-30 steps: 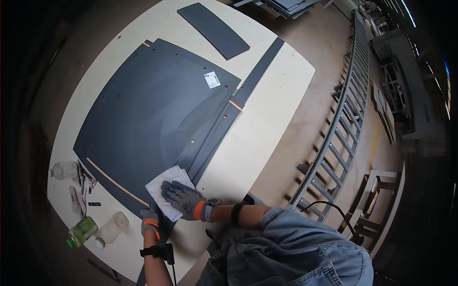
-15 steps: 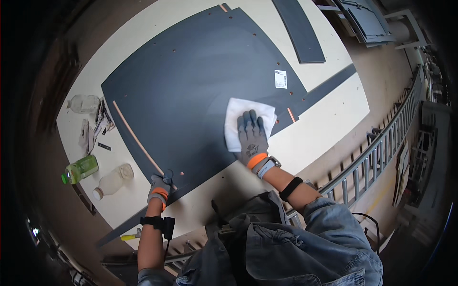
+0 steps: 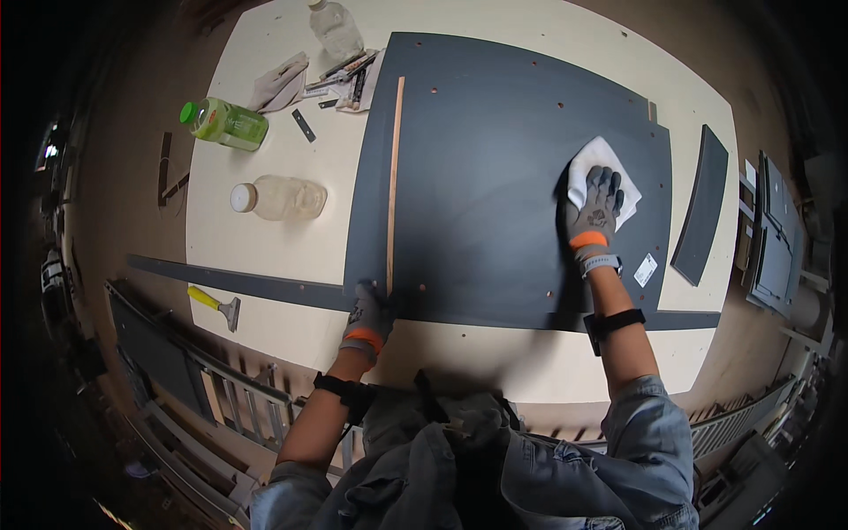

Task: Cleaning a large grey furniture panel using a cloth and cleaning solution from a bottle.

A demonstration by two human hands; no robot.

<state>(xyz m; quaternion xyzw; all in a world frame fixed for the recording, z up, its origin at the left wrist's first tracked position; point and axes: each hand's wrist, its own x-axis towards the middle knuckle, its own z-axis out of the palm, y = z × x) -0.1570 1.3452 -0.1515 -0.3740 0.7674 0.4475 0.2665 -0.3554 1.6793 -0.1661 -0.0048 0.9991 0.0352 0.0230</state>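
Note:
A large dark grey panel point(image 3: 486, 194) lies on the pale worktable, with small holes and a long thin wood-coloured line point(image 3: 396, 185) along its left side. My right hand point(image 3: 601, 201), in a grey glove with an orange cuff, presses a folded white cloth point(image 3: 629, 196) onto the panel's right part, fingers over the cloth. My left hand point(image 3: 369, 311), gloved alike, is closed at the panel's near left corner, by the lower end of the wood-coloured line; its fingertips are partly in shadow. A white label point(image 3: 647, 269) is stuck near the panel's right edge.
To the left lie a green-capped bottle point(image 3: 231, 124), a white-capped clear bottle point(image 3: 283, 199), another clear bottle point(image 3: 336, 31), a rag point(image 3: 281, 84) and a yellow-handled scraper point(image 3: 216, 305). A narrow dark strip point(image 3: 238, 280) extends left from the panel. A curved dark piece point(image 3: 702, 208) lies right.
My right hand has slid the cloth farther right across the panel. My left hand stays at the near left corner. The whole view has turned, so the panel now appears straighter.

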